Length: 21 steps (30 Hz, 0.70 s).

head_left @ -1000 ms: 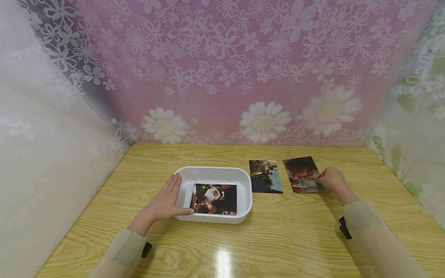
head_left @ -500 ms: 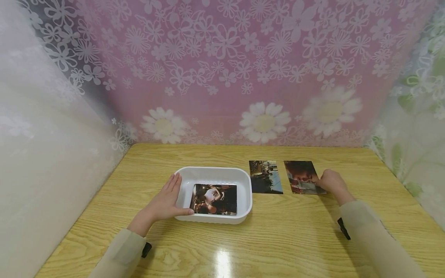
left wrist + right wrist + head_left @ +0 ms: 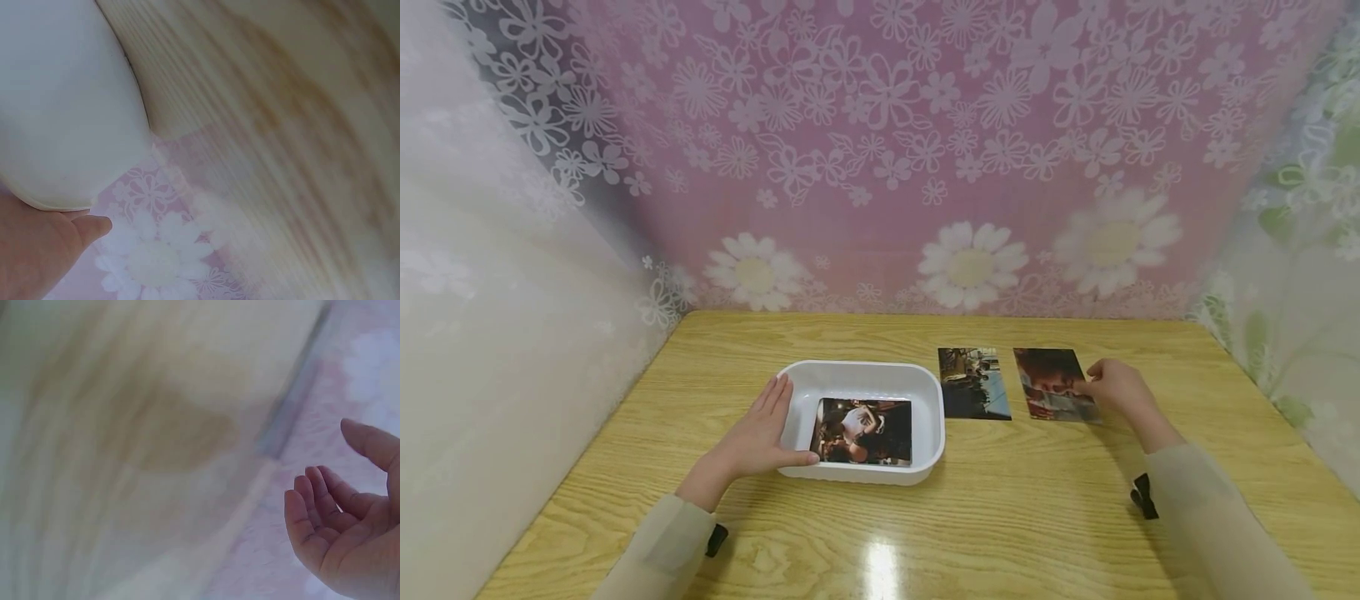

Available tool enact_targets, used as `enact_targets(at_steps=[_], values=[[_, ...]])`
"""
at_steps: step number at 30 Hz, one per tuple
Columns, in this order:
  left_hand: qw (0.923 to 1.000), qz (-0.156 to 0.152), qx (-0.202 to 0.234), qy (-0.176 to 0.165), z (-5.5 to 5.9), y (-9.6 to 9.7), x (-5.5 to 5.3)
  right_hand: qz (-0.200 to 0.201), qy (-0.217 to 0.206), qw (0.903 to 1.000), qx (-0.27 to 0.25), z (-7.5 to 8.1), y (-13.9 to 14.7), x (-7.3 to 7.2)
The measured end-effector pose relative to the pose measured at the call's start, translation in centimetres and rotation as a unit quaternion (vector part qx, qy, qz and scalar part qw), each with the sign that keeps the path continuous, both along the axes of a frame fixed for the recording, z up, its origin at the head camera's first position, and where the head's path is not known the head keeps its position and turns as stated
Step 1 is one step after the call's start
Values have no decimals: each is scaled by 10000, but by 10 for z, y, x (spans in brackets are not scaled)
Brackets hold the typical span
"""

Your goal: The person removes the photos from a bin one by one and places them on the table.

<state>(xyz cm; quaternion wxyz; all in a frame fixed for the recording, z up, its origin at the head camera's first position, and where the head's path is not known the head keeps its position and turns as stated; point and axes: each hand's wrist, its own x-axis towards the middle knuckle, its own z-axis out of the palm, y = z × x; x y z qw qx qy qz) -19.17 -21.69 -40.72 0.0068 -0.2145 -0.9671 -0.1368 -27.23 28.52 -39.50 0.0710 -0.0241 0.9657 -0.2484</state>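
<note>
In the head view my left hand (image 3: 760,437) rests across the near left corner of a white plastic box (image 3: 928,392), its fingers straight along the left rim and its thumb on the front rim. Inside the box lies a photo print (image 3: 863,432), possibly the top one of a stack. My right hand (image 3: 1122,392) is at the right edge of a dark photo with a close-up face (image 3: 1047,375) on the table. In the right wrist view the right hand's (image 3: 350,540) thumb stands apart from the loosely bent fingers, with nothing held between them.
Between the box and the dark photo lies another photo (image 3: 973,385), with figures against a blue area. The wood-grain table (image 3: 1000,517) ends at a pink flowered curtain (image 3: 880,208) behind; pale curtains hang at both sides.
The dark photo, tilted at first, has come down straight and flat beside the other photo. My right hand has let go of its edge. The left hand and box stay still.
</note>
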Motion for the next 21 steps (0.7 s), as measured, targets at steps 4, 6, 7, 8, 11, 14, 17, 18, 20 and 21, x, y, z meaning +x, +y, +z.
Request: enact_targets(at_steps=[4,6,7,8,11,14,17,18,20,21], values=[[10000,-3,-10,5,0,0,0,359,260,9989,-151,12,-18,7],[10000,7,-10,-4,0,0,0,529,381,9977,-208,18,-31,11],[10000,5,-5,-15,0,0,0,589,436,9970,-262,20,-38,14],[10000,1,6,-22,1,0,0,663,498,9961,-300,23,-45,16],[10000,3,11,-28,2,1,0,895,675,9930,-365,27,-68,22],[10000,-3,9,-50,2,1,0,1123,842,9891,-442,29,-91,26],[10000,1,-12,-69,2,1,0,1367,984,9842,-541,30,-116,31],[10000,-1,-8,-79,2,1,0,1477,1029,9819,-596,30,-124,32],[10000,-5,16,-95,2,1,1,1699,1065,9772,-697,31,-141,34],[9999,-8,20,-99,2,2,1,1823,1114,9743,-715,31,-149,34]])
